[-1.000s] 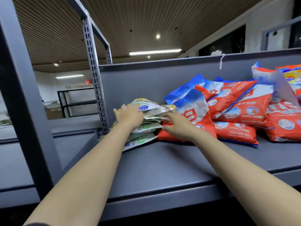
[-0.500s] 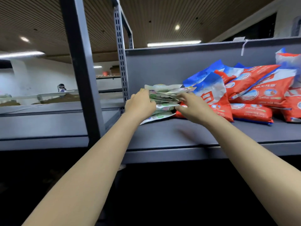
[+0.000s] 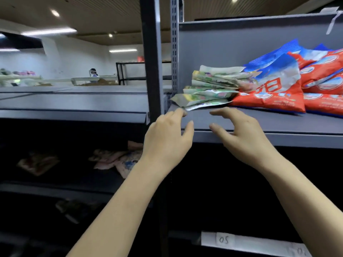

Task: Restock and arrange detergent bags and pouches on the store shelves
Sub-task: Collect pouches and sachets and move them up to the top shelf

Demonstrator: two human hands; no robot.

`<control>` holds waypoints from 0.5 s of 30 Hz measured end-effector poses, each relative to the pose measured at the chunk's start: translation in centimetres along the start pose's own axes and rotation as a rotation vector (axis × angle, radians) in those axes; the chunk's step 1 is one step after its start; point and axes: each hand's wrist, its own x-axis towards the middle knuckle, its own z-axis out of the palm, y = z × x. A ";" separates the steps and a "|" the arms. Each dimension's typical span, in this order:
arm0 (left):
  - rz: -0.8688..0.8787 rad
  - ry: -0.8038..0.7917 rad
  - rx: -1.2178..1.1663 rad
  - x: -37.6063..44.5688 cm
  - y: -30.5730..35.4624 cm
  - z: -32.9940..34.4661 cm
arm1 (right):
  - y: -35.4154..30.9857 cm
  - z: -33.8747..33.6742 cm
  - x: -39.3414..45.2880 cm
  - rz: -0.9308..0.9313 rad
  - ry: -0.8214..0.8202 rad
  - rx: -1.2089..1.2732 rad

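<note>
Both hands, left hand [image 3: 167, 138] and right hand [image 3: 241, 138], hovered empty with loose fingers; the green-white pouch stack [image 3: 209, 88] lay at twelve o'clock, red detergent bags [image 3: 274, 93] at two.

Shelf [image 3: 241, 125] looks like painted grey metal, matt and smooth, and the upright post [image 3: 174, 52] at 12 o'clock is punched metal with slots. The red and blue bags [image 3: 274, 89] at 2 o'clock are glossy plastic film, crinkly. The pale green pouches [image 3: 209, 88] are shiny, creased plastic too. The label strip [image 3: 246, 242] at 5 o'clock looks like plain matt paper.
</note>
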 end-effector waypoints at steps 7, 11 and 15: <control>-0.162 -0.010 0.072 -5.6 -8.0 -2.1 | -4.9 5.0 -4.8 -0.030 -0.076 0.226; -0.330 -0.042 0.131 -6.7 -14.1 -2.7 | -7.0 9.0 -6.1 -0.037 -0.157 0.284; -0.437 -0.136 0.205 -6.9 -20.3 -2.2 | -9.3 13.9 -6.4 -0.077 -0.267 0.237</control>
